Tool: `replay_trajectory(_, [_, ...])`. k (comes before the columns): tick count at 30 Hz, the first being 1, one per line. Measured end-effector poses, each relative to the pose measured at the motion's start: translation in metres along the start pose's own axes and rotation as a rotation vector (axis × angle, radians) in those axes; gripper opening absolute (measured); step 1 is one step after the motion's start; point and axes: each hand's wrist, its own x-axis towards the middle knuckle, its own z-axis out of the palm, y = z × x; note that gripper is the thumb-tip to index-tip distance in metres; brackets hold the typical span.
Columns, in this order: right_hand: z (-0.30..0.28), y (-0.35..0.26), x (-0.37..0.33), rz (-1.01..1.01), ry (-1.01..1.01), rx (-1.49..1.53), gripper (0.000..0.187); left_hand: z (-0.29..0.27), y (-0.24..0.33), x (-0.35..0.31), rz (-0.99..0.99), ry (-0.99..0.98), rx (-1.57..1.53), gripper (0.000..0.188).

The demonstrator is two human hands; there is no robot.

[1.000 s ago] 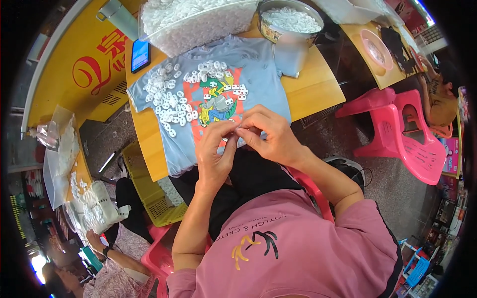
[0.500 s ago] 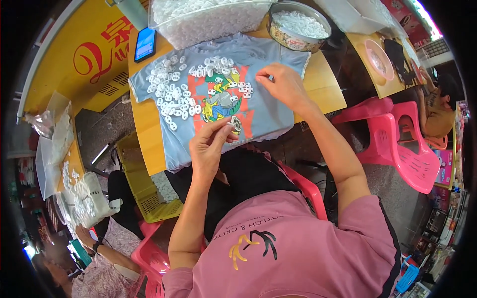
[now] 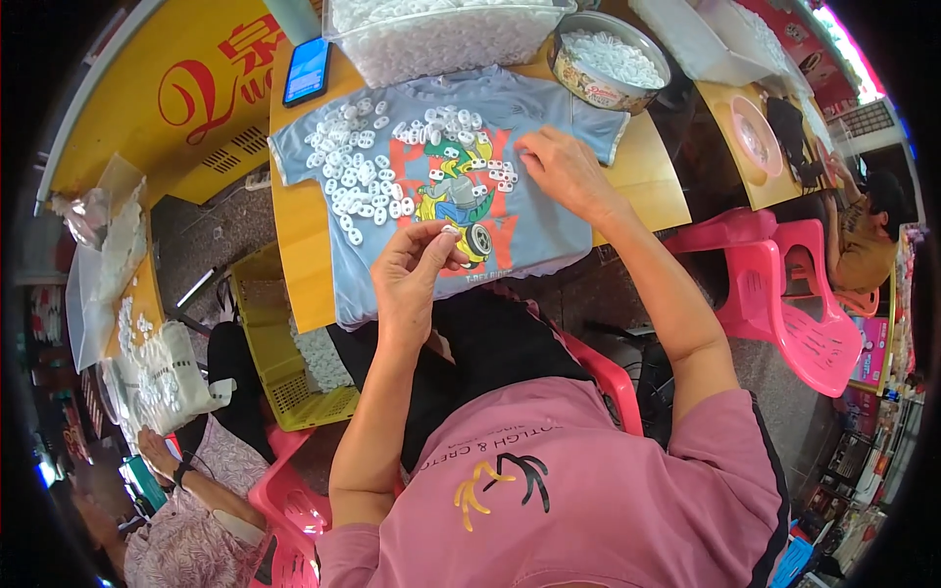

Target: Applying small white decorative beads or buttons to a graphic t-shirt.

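A grey-blue printed T-shirt (image 3: pixel 551 230) lies spread over the wooden table in front of me. My left hand (image 3: pixel 412 279) is just above its lower part, thumb and forefinger pinched on a small white plastic piece (image 3: pixel 451 231). To the right of the print, my right hand (image 3: pixel 567 171) hovers low over the cloth with its fingers curled together; whether anything is in them is hidden. Small white pieces with dark holes (image 3: pixel 503 176) lie beside its fingertips. Many white oval two-hole plastic pieces (image 3: pixel 358 174) are heaped on the shirt's left side, and another cluster (image 3: pixel 441 125) lies near the top.
A clear bin (image 3: pixel 441 49) full of white pieces stands at the back, with a round tin (image 3: pixel 608 64) of them to its right. A phone (image 3: pixel 307 71) lies back left. Pink chairs (image 3: pixel 774 284) and a yellow crate (image 3: pixel 284 363) flank the table. Other people sit left and right.
The view has shifted slightly, so the table and shirt appear a little further right. My left hand keeps its pinch, and my right hand stays by the small pieces.
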Motion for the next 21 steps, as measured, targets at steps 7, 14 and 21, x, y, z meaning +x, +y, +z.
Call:
replay_trajectory(7, [-0.007,0.001,-0.007,-0.013,-0.032,-0.082,0.018,-0.001,0.000,-0.003,-0.038,-0.016,-0.026,0.020])
replay_trajectory(14, [-0.017,0.011,-0.008,0.029,0.066,0.131,0.015,-0.003,-0.001,-0.005,-0.025,-0.004,-0.035,0.018])
replay_trajectory(21, [-0.021,0.009,-0.005,0.011,-0.069,0.059,0.015,0.001,0.000,-0.007,-0.021,0.009,-0.019,0.017])
